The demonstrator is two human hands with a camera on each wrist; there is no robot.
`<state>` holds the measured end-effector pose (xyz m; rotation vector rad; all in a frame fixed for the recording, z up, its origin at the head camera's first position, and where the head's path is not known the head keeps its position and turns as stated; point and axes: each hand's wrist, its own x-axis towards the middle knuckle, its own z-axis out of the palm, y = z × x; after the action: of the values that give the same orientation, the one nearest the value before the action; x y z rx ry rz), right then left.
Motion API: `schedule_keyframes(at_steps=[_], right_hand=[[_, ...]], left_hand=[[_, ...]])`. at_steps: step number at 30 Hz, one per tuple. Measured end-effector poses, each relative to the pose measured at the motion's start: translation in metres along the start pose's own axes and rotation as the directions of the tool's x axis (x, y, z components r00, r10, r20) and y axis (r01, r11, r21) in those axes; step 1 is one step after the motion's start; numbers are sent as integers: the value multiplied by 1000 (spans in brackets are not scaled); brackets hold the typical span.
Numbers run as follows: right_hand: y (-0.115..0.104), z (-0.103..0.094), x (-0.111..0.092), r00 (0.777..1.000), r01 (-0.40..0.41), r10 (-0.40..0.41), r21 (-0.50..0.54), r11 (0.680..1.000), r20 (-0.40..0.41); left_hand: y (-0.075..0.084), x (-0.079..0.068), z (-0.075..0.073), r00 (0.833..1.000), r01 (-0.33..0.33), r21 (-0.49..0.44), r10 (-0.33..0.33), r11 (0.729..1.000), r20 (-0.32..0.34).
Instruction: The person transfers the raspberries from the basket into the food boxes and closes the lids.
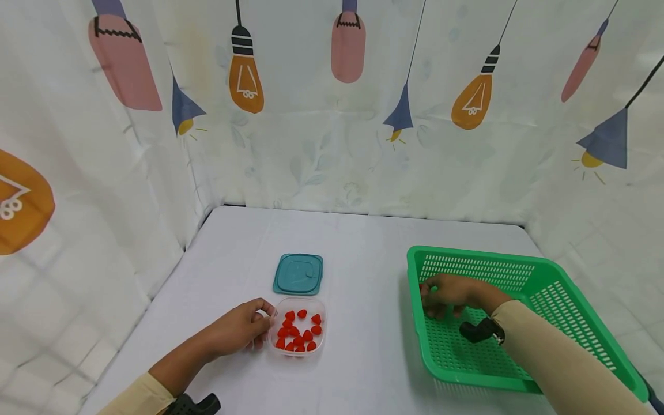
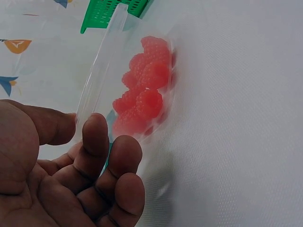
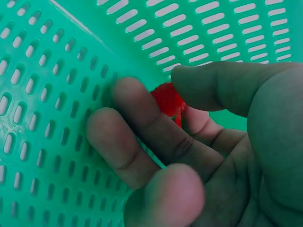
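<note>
My left hand (image 1: 242, 327) pinches the left rim of a clear plastic container (image 1: 297, 353) between thumb and fingers. Several red raspberries (image 2: 149, 104) lie inside that container, which stands on the white table. Over to the right, my right hand (image 1: 451, 293) reaches down into a green basket (image 1: 477, 377), close to its left wall. In the right wrist view a single raspberry (image 3: 168, 99) sits between the thumb and index finger, partly hidden by the other fingers.
Just behind the container lies a teal square lid (image 1: 298, 274) on the white tablecloth (image 1: 358, 323). The slotted basket takes up the table's right side. A curtain (image 1: 321, 155) printed with lamps and bulbs hangs around the back and sides.
</note>
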<state>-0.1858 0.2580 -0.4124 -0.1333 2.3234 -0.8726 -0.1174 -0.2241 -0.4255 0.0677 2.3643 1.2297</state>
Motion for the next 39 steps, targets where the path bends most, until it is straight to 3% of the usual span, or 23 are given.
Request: schedule_keyframes(at_steps=[6, 18, 28, 39], right_hand=[[-1, -5, -1, 1000, 4, -3, 46, 999, -5], [-12, -28, -10, 994, 106, -109, 136, 985, 16], [-33, -47, -25, 990, 132, -140, 210, 969, 25], [-58, -63, -41, 989, 135, -144, 210, 968, 27]], left_hand=[[0, 0, 0, 1000, 1, 4, -1, 1000, -1], [1, -1, 1, 1000, 0, 11, 0, 1000, -5], [3, -1, 0, 1000, 7, 23, -7, 1000, -15], [1, -1, 0, 1000, 3, 16, -3, 1000, -9]])
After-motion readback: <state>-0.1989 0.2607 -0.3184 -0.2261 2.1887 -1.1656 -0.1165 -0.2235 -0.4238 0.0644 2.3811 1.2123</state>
